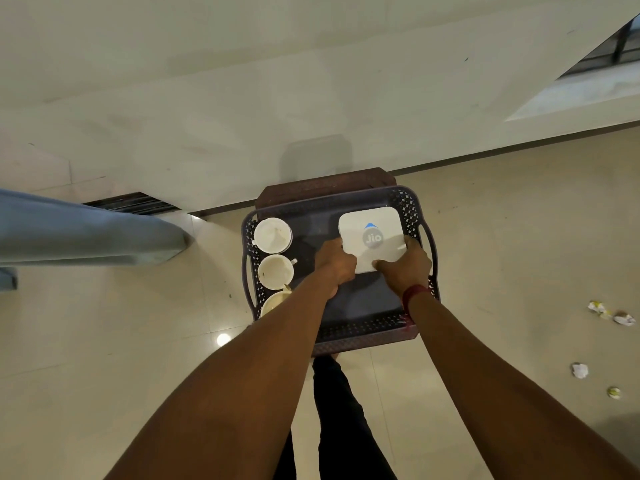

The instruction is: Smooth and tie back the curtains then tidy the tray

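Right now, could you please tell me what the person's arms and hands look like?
The left arm and right arm are bare, with no sleeves in view. The left hand and right hand wear no gloves, and I see no rings or watch. A red thread band circles the right wrist.

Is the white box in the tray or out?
In: the white box is within the tray walls, left hand and right hand holding it.

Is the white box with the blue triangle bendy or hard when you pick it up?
Probably hard: the white box shows flat, crisp edges where the left hand and right hand grip it. Its smooth shell may slip. Flat, so unlikely to roll.
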